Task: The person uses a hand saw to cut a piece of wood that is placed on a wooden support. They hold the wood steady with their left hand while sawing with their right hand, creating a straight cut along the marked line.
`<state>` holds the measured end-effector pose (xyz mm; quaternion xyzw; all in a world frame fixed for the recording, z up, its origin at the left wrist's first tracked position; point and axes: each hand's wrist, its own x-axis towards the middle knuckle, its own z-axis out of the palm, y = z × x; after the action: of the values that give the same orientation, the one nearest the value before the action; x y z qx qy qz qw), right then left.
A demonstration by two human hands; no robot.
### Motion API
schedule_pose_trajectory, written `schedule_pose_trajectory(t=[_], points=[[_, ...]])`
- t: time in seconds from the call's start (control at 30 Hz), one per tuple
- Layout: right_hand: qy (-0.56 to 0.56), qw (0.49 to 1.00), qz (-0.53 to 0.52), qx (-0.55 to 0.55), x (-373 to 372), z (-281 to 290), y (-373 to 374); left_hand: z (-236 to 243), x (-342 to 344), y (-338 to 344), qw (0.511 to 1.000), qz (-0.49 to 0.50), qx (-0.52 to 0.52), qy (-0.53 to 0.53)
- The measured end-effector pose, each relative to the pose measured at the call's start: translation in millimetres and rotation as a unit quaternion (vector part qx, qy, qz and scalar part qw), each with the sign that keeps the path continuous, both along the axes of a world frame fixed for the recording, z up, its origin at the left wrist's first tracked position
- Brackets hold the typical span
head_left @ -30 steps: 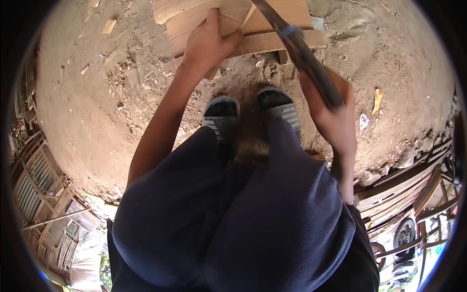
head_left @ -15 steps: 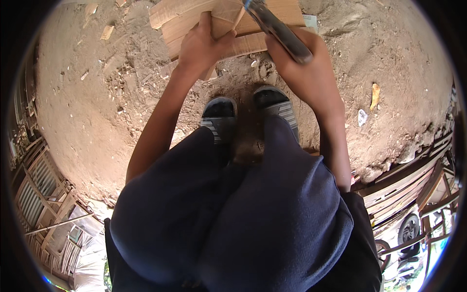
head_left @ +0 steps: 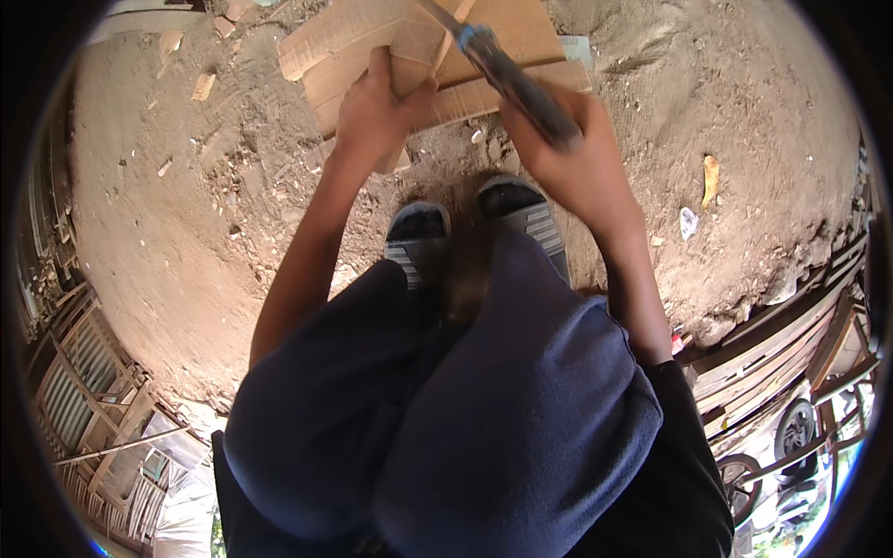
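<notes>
At the top of the view lies a light-brown wooden board (head_left: 493,96), with a flat wooden piece (head_left: 409,46) on it. My left hand (head_left: 374,116) presses on this piece, forefinger stretched along it and thumb out to the side; the other fingers are mostly hidden. My right hand (head_left: 581,153) is wrapped round the dark handle of a tool (head_left: 516,84) with a blue band and a narrow grey metal end. The tool slants up and left over the board. Its far end runs toward the frame's edge, so its kind is unclear.
Under the board is dirt ground (head_left: 205,260) strewn with wood chips. My sandalled feet (head_left: 419,237) stand just below it. A yellowish scrap (head_left: 711,181) and a clear plastic bit (head_left: 688,223) lie to the right. Stacked planks (head_left: 772,358) are at lower right.
The tool and my right hand have shifted left and down in the picture, showing more of the metal end. My left hand stays on the wooden piece; the whole view has tilted slightly.
</notes>
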<state>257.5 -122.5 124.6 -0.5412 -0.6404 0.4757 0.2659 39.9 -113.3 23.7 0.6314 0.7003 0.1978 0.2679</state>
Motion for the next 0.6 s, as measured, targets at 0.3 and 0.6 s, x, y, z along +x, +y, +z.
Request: schedule_pose_trajectory(t=[0.3, 0.6], points=[[0.027, 0.999, -0.043, -0.012, 19.0, -8.3, -13.1, 1.2, 2.4, 5.4, 0.999, -0.001, -0.002, 0.044], [0.027, 0.999, -0.018, 0.004, 40.3, 4.2, -48.9, 5.6, 4.2, 3.5, 0.998, 0.010, -0.006, 0.054]])
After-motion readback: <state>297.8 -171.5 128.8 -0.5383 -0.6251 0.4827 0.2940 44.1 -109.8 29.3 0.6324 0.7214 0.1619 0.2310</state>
